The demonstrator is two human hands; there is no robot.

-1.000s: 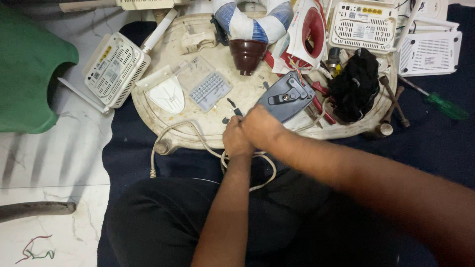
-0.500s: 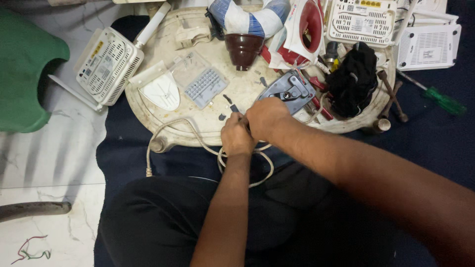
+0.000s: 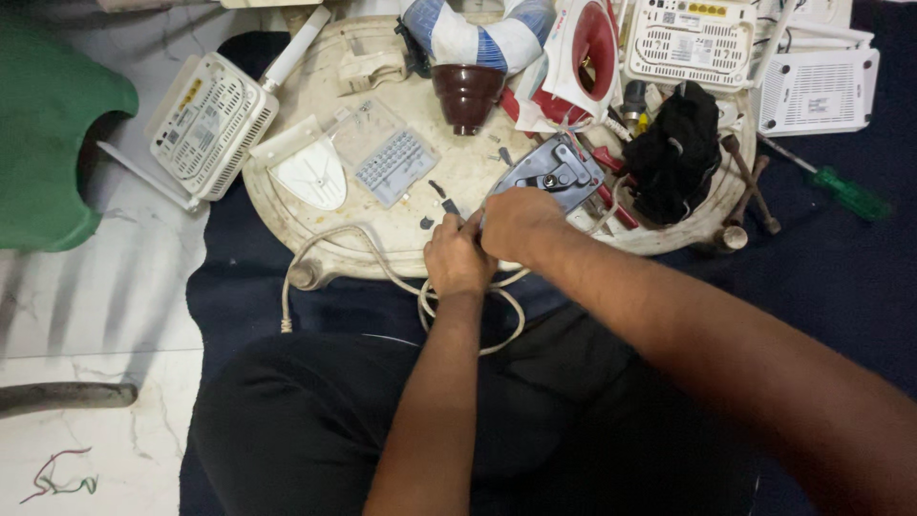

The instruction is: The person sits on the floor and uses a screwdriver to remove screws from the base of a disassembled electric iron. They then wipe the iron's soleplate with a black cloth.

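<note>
Both hands meet at the tray's (image 3: 287,205) near edge: left hand (image 3: 458,256) and right hand (image 3: 516,222) pinch the pale cord's (image 3: 336,239) end beside the opened iron (image 3: 552,174). Loose small parts nearby could scatter if nudged.
</note>
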